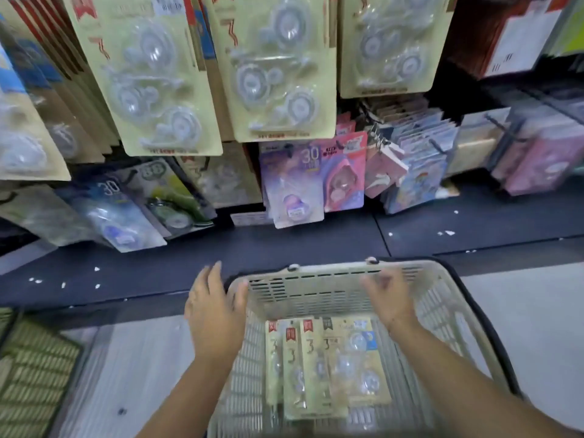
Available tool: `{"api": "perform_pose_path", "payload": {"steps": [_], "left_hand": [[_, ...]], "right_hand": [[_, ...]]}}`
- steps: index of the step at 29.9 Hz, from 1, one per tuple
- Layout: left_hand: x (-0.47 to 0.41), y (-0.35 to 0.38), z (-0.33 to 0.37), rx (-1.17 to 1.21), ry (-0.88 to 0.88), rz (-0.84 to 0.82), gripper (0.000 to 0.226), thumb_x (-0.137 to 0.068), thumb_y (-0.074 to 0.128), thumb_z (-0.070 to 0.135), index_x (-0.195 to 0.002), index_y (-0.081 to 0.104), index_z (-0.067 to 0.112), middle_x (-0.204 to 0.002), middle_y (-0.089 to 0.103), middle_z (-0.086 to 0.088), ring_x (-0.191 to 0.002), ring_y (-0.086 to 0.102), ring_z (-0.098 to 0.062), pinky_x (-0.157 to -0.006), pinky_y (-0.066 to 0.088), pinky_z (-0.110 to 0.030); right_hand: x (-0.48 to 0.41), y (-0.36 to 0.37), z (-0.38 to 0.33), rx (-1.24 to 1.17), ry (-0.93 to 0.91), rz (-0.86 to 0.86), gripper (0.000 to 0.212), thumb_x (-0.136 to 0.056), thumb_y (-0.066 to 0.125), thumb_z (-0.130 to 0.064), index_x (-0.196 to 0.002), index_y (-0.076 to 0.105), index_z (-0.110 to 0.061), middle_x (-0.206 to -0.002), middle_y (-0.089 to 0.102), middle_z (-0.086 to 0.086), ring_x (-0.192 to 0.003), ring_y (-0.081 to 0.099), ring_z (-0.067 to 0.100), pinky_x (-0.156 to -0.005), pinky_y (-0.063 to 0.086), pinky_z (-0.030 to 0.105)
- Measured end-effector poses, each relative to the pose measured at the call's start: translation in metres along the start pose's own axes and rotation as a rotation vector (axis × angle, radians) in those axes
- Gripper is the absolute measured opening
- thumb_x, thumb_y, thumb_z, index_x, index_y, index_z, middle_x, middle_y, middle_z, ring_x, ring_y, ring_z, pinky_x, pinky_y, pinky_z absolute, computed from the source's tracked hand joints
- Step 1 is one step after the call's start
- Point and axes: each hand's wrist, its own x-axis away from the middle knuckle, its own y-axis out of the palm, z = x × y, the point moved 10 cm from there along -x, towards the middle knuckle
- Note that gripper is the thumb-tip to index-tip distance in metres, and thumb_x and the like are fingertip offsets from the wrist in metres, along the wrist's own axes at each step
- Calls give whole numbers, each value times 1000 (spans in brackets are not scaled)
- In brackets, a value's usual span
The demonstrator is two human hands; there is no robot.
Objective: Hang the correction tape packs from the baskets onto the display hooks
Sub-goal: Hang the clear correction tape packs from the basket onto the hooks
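A cream plastic basket (316,289) sits on the floor below me, with several yellow-carded correction tape packs (328,365) lying flat in its bottom. My left hand (215,311) hovers over the basket's far left corner, fingers straight and holding nothing. My right hand (390,298) is over the far right part of the rim, fingers loosely bent and empty. Whether either hand touches the rim I cannot tell. Above, rows of the same yellow correction tape packs (278,67) hang from display hooks.
A dark shelf ledge (284,245) runs between the basket and the display. Purple and pink packs (294,184) and blue packs (120,210) hang lower down. A green woven basket (31,374) stands at the lower left on the pale floor.
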Motion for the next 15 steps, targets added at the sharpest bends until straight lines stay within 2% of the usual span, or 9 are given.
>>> {"api": "perform_pose_path", "payload": {"steps": [2, 4, 7, 8, 9, 11, 12, 13, 15], "left_hand": [[17, 31, -67, -13, -248, -208, 68, -102, 48, 47, -156, 31, 9, -154, 44, -18, -138, 45, -38, -110, 35, -49], [31, 52, -97, -16, -304, -310, 62, -102, 43, 52, -151, 35, 13, -143, 57, -16, -127, 56, -39, -97, 42, -44], [32, 54, -107, -20, -269, -247, 43, -102, 44, 51, -128, 47, 17, -113, 71, -13, -103, 66, -38, -75, 40, -37], [31, 53, -107, -19, -260, -233, 40, -102, 43, 51, -123, 48, 17, -106, 71, -10, -97, 66, -38, -72, 39, -36], [30, 53, -106, -17, -254, -227, 38, -102, 43, 50, -120, 49, 17, -100, 69, -7, -92, 66, -36, -70, 40, -35], [29, 53, -105, -10, -249, -225, 32, -102, 42, 51, -113, 47, 21, -90, 66, 0, -75, 62, -24, -62, 40, -33], [30, 53, -105, -10, -246, -224, 29, -102, 41, 52, -110, 45, 23, -86, 64, 1, -69, 58, -18, -58, 39, -31], [30, 52, -104, -11, -243, -221, 28, -103, 41, 51, -107, 44, 24, -83, 63, 2, -67, 56, -16, -56, 37, -32], [30, 52, -104, -13, -241, -215, 27, -103, 41, 51, -106, 43, 24, -81, 63, 3, -68, 57, -17, -57, 37, -32]], "right_hand": [[16, 29, 68, 148, 169, -157, 42, -87, 72, -29, -116, 60, -1, -119, 61, 17, -113, 58, 32, -97, 45, 39], [29, 32, 114, 240, 276, -161, 49, -82, 77, -30, -115, 56, 0, -120, 60, 21, -111, 61, 35, -90, 49, 38], [48, 38, 148, 317, 416, -205, 50, -74, 82, -33, -105, 68, 3, -81, 70, 11, -71, 69, 21, -57, 49, 24], [52, 41, 152, 326, 446, -218, 47, -68, 83, -34, -96, 72, 1, -70, 70, 7, -61, 68, 18, -50, 47, 22], [54, 43, 155, 337, 472, -227, 49, -60, 84, -37, -91, 74, -1, -68, 70, 8, -60, 69, 19, -51, 47, 22], [57, 49, 158, 361, 509, -231, 61, -54, 84, -47, -96, 73, -4, -81, 74, 10, -72, 71, 19, -60, 50, 24], [58, 54, 159, 358, 520, -227, 70, -55, 85, -49, -108, 69, -4, -94, 74, 9, -79, 71, 19, -66, 54, 26], [61, 59, 160, 334, 537, -219, 80, -57, 86, -46, -122, 61, -6, -110, 68, 11, -90, 70, 22, -72, 57, 32], [68, 73, 162, 252, 577, -207, 92, -59, 87, -36, -137, 44, -12, -131, 50, 14, -105, 62, 32, -72, 60, 40]]}}
